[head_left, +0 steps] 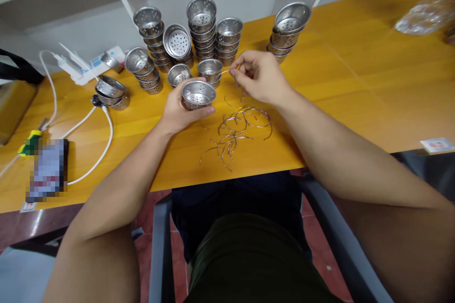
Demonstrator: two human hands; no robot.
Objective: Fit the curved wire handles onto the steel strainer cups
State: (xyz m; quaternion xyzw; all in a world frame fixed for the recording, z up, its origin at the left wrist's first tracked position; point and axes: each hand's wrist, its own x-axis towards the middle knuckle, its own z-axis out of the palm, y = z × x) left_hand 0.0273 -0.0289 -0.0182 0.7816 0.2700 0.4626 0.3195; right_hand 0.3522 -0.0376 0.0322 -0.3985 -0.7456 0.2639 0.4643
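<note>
One perforated steel cup is held over the tabletop, left hand grip wrapped round it. Just right of cup, right hand grip pinches a thin wire. Loose wires lie near cup, cup stacks behind.

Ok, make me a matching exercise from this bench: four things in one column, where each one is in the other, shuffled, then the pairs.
Things:
1. perforated cup
2. single wire
3. wire pile
4. power strip

Places:
A. back left of the table, cords plugged in
B. pinched by the right hand
C. gripped in the left hand
D. loose on the table, between the forearms

Pairs: 1-C, 2-B, 3-D, 4-A.
</note>
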